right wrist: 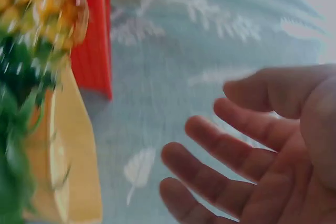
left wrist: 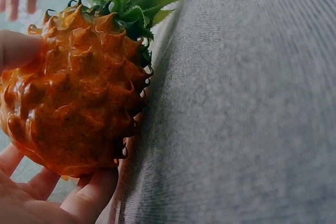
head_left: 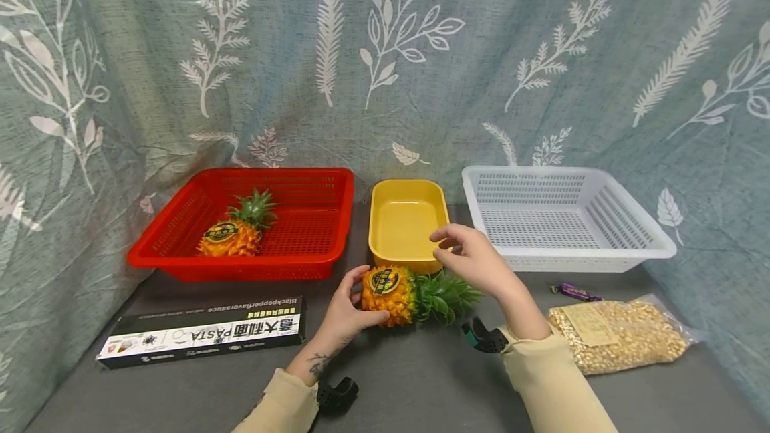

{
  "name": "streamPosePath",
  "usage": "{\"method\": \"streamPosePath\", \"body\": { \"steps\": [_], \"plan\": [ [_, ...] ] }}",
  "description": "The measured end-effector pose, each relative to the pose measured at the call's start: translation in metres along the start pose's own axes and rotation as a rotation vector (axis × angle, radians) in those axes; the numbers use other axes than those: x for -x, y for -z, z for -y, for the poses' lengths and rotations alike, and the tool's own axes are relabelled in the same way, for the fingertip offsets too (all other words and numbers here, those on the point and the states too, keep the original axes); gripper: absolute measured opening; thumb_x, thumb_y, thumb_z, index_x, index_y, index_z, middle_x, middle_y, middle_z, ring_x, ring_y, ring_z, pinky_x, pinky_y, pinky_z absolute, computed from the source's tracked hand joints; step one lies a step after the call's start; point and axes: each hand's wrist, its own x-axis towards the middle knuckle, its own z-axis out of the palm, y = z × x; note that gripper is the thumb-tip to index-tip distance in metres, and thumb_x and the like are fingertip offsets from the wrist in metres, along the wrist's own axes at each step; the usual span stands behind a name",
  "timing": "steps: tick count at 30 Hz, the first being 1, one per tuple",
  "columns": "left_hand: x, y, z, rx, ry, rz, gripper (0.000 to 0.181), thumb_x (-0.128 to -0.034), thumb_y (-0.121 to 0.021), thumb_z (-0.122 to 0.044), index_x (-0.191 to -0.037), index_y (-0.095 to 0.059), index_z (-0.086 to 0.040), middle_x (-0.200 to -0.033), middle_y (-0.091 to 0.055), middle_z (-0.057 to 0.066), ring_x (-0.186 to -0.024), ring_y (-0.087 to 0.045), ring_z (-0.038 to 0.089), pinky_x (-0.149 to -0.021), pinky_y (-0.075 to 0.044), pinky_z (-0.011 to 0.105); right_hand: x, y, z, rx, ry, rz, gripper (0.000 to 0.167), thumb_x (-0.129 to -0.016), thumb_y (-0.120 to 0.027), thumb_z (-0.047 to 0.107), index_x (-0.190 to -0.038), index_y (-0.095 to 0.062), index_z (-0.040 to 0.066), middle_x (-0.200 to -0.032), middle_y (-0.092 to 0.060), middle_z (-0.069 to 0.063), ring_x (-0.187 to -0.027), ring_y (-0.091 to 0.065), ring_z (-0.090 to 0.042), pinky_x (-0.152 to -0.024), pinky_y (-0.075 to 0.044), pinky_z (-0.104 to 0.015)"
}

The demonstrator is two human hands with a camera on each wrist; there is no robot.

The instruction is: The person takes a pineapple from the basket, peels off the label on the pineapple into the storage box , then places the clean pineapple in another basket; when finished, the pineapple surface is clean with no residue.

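A pineapple (head_left: 394, 296) with a round black and gold label lies on its side in front of the yellow tray (head_left: 404, 226), its green leaves pointing right. The left hand (head_left: 349, 313) grips its base end, thumb on the near side; in the left wrist view the thumb and fingers of the left hand (left wrist: 58, 192) are curled round the orange pineapple (left wrist: 79, 93). Above the leaves, the right hand (head_left: 472, 256) hovers by the tray's front right corner. In the right wrist view the right hand (right wrist: 257, 156) has its fingers apart, holding nothing, beside the pineapple's leaves (right wrist: 18, 129).
A red basket (head_left: 301, 266) holding another pineapple (head_left: 237, 229) stands at the left, a white basket (head_left: 565, 259) at the right. A pasta box (head_left: 204, 333) lies front left. At the right are a purple-wrapped sweet (head_left: 576, 292) and a bag of grains (head_left: 622, 336).
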Motion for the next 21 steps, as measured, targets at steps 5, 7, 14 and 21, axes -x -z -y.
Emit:
{"method": "streamPosePath", "body": {
  "steps": [5,7,14,21],
  "plan": [
    [0.000,-0.001,-0.001,-0.006,0.000,0.004,0.080,-0.0667,-0.078,0.001,-0.136,-0.037,-0.005,-0.132,-0.042,0.018,-0.101,-0.054,0.030,-0.080,-0.050,0.035,-0.027,-0.014,0.019,0.111,0.035,0.064,0.021,-0.088,-0.053,0.007,-0.106,-0.063,0.002,-0.107,-0.064,-0.014,-0.095,-0.061,-0.026,-0.078,-0.051,-0.037],
    [0.000,-0.001,-0.001,0.000,-0.007,0.005,0.081,-0.0664,-0.077,0.002,-0.136,-0.037,-0.004,-0.131,-0.042,0.018,-0.100,-0.054,0.030,-0.079,-0.050,0.036,-0.037,-0.020,0.024,0.174,0.054,0.123,0.021,-0.087,-0.054,0.007,-0.105,-0.064,0.002,-0.106,-0.065,-0.013,-0.093,-0.062,-0.025,-0.079,-0.051,-0.037],
    [0.001,-0.001,0.000,0.000,-0.030,0.006,0.080,-0.0663,-0.077,0.003,-0.136,-0.036,-0.003,-0.131,-0.042,0.020,-0.102,-0.054,0.032,-0.078,-0.051,0.036,-0.063,-0.040,0.027,0.398,0.040,0.352,0.023,-0.084,-0.058,0.010,-0.105,-0.067,0.006,-0.105,-0.067,-0.007,-0.095,-0.061,-0.021,-0.083,-0.050,-0.037],
    [0.002,0.002,-0.001,-0.002,-0.042,-0.006,0.080,-0.0658,-0.077,0.003,-0.135,-0.037,-0.001,-0.130,-0.043,0.020,-0.102,-0.055,0.031,-0.078,-0.051,0.033,-0.074,-0.052,0.025,0.384,-0.003,0.483,0.014,-0.084,-0.060,0.010,-0.093,-0.070,0.009,-0.089,-0.067,-0.002,-0.072,-0.057,-0.015,-0.067,-0.048,-0.028]
  ]
}}
